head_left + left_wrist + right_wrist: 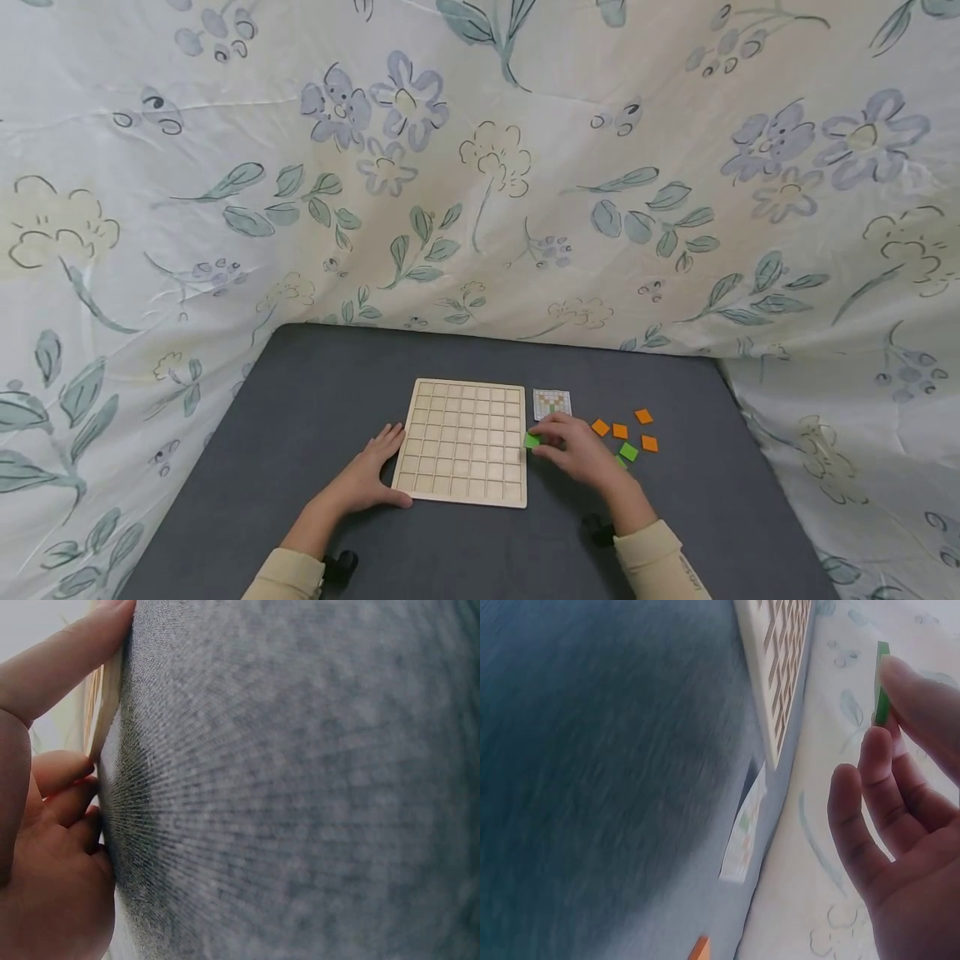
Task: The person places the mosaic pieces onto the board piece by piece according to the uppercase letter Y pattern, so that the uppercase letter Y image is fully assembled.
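The left hand (pixel 366 477) is spread, its thumb at the near left corner of the gridded board (pixel 462 443) and its fingertips against the left edge; nothing is gripped in it. The right hand (pixel 576 447) pinches a green tile (pixel 532 440) between thumb and fingertips, raised at the board's right edge; the right wrist view shows that tile on edge, apart from the board.

The board lies flat on the dark desk (pixel 337 358), between the hands. Just beyond the right hand, beside the board's far right corner, lies a small patterned card (pixel 551 402); in the head view the hand overlaps its near edge. To the right of that hand lie four orange tiles (pixel 649 443), scattered apart, and a loose green tile (pixel 628 452). Another green tile (pixel 620 462) is partly hidden by the right hand. Floral fabric (pixel 495 167) rises behind the desk and along both sides.
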`<action>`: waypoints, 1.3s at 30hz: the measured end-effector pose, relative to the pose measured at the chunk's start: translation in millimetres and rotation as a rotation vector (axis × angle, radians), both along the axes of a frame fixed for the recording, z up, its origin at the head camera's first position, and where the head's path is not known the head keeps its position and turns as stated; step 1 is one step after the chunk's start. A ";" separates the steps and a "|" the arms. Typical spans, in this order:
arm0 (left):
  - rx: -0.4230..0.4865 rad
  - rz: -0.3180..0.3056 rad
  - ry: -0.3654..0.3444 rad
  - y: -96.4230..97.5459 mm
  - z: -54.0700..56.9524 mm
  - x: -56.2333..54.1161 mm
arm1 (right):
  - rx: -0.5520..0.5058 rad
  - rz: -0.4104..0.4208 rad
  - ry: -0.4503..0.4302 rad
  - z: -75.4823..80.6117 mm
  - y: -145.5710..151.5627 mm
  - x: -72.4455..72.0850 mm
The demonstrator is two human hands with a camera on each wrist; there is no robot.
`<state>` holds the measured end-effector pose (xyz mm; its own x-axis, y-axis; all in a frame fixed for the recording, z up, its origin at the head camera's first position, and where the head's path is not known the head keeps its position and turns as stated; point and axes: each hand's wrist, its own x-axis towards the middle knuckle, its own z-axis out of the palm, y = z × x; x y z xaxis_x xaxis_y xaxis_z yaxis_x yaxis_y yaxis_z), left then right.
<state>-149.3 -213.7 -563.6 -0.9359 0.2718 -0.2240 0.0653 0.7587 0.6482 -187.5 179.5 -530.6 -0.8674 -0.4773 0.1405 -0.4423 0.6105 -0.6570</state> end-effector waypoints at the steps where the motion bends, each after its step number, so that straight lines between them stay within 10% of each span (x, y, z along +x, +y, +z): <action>1: 0.000 0.000 0.004 0.1 0.3 0.1 | -0.001 0.004 0.003 0.3 -2.6 -0.6; 39: 0.001 0.001 0.022 6.9 -0.2 -11.0 | 0.046 0.246 -0.035 -21.2 -93.2 -20.3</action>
<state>-160.3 -206.8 -563.8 -0.9407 0.2715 -0.2035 0.0789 0.7584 0.6470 -207.8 86.2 -551.7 -0.7280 -0.6802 0.0858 -0.5593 0.5169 -0.6481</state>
